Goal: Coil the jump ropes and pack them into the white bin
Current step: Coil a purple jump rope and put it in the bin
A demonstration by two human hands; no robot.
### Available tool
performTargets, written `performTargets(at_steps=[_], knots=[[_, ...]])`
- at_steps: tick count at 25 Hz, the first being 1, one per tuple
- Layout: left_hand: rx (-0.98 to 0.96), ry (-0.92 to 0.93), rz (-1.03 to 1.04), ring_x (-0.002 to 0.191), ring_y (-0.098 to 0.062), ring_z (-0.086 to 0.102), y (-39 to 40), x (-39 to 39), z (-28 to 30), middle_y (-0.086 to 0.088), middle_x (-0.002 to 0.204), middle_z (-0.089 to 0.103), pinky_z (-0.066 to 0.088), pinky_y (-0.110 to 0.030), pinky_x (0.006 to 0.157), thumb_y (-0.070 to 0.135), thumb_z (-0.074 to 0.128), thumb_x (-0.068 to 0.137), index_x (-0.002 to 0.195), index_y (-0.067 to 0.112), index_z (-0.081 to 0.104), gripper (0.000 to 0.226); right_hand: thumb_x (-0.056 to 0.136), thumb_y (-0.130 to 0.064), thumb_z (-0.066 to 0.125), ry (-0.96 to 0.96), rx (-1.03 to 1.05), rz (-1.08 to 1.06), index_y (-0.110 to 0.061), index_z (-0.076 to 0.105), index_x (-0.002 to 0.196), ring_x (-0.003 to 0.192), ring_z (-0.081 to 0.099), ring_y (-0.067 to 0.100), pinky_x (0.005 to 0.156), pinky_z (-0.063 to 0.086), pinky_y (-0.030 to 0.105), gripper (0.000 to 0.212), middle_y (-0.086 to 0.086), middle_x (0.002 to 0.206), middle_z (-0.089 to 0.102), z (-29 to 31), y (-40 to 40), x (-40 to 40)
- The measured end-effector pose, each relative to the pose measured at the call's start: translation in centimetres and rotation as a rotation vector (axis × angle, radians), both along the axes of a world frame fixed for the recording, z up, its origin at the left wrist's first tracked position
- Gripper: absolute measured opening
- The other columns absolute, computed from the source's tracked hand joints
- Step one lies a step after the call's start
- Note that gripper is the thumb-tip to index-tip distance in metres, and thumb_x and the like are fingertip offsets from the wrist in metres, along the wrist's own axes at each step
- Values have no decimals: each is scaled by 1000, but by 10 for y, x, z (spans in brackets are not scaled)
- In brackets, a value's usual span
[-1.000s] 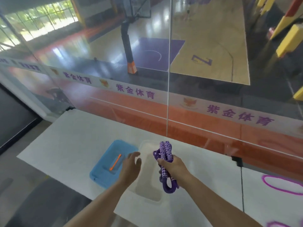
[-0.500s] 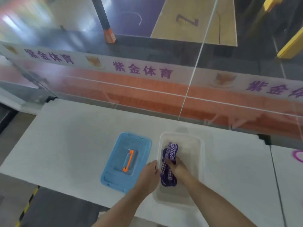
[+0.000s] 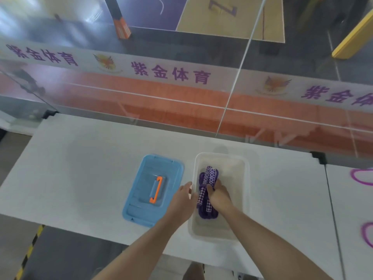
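Observation:
A coiled purple jump rope (image 3: 205, 190) with purple-and-white patterned handles lies inside the white bin (image 3: 245, 190) on the white table. My right hand (image 3: 219, 196) is down in the bin and grips the coil, fingers curled over the handles. My left hand (image 3: 182, 201) rests against the bin's left rim with its fingers relaxed and holds nothing. More purple rope (image 3: 361, 176) lies loose at the table's far right edge, partly cut off by the frame.
A blue lid (image 3: 141, 199) with an orange handle (image 3: 156, 188) lies flat just left of the bin. A glass wall with purple lettering runs along the table's far edge. Another purple rope loop (image 3: 366, 235) shows at the right edge.
My right hand has lowered the coiled rope from above the bin down into it. My left hand moved to the bin's left rim. The camera tilted downward.

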State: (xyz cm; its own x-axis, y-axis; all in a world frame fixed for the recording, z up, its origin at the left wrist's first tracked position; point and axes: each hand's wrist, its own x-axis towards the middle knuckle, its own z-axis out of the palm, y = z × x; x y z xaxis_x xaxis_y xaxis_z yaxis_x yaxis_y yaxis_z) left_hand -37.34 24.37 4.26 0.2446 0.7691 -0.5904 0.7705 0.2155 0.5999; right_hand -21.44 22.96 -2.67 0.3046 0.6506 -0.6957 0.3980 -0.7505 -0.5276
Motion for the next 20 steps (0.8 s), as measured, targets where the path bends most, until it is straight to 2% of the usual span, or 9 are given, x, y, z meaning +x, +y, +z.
performTargets(at_steps=[2,4,6,8,10,11,13,15,20], knots=[[8,21,-47,92,-22,58,1,-1,0,-2,100,59,52,-39,85,29,44,102,107,16,53,17,105,-37,35,31,22,16,-21,50,128,82,62,18,77,48,31,31,2,102,65,8,-2,-6],[23,36,-80,86,-23,55,3,-3,-1,-4,93,57,49,-38,81,24,44,104,100,13,49,12,107,-32,33,91,29,45,-24,51,129,86,61,18,77,43,28,30,1,102,65,6,-2,-6],[20,34,-80,92,-23,55,5,-4,-1,-4,100,57,50,-38,85,25,45,104,111,12,52,17,107,-36,31,101,23,68,-26,50,128,86,61,20,75,43,28,30,2,102,66,7,1,-6],[46,17,-35,110,-22,55,5,-4,4,-1,119,55,48,-37,97,30,47,104,136,14,50,36,107,-39,33,39,32,80,-20,54,117,83,62,20,74,46,31,30,5,100,66,14,4,-2],[186,12,42,124,-20,49,5,0,20,0,134,51,42,-35,106,31,50,103,144,14,48,44,106,-36,37,-45,105,57,-11,60,102,82,62,23,76,50,36,33,8,95,67,33,8,8],[266,0,58,123,-20,49,7,5,29,1,131,54,42,-35,105,29,50,103,137,15,55,37,105,-33,39,-64,147,52,-7,61,95,79,63,24,76,52,37,35,9,91,67,47,10,16],[362,-25,23,102,-22,56,13,22,51,2,109,62,49,-39,90,26,49,101,105,20,61,13,103,-30,43,-63,237,28,-2,61,84,75,66,26,73,55,37,38,11,84,69,80,12,39],[382,-16,-53,82,-25,56,15,53,75,0,89,61,51,-43,74,23,47,100,84,20,50,17,100,-31,49,-84,305,11,-3,59,79,74,67,27,74,55,38,37,11,81,70,114,7,74],[425,22,-282,76,-25,58,-21,162,102,-1,83,63,52,-39,70,26,51,96,83,16,51,17,97,-43,53,-178,352,30,-15,46,65,65,52,19,62,42,33,43,3,67,55,159,-56,178]])
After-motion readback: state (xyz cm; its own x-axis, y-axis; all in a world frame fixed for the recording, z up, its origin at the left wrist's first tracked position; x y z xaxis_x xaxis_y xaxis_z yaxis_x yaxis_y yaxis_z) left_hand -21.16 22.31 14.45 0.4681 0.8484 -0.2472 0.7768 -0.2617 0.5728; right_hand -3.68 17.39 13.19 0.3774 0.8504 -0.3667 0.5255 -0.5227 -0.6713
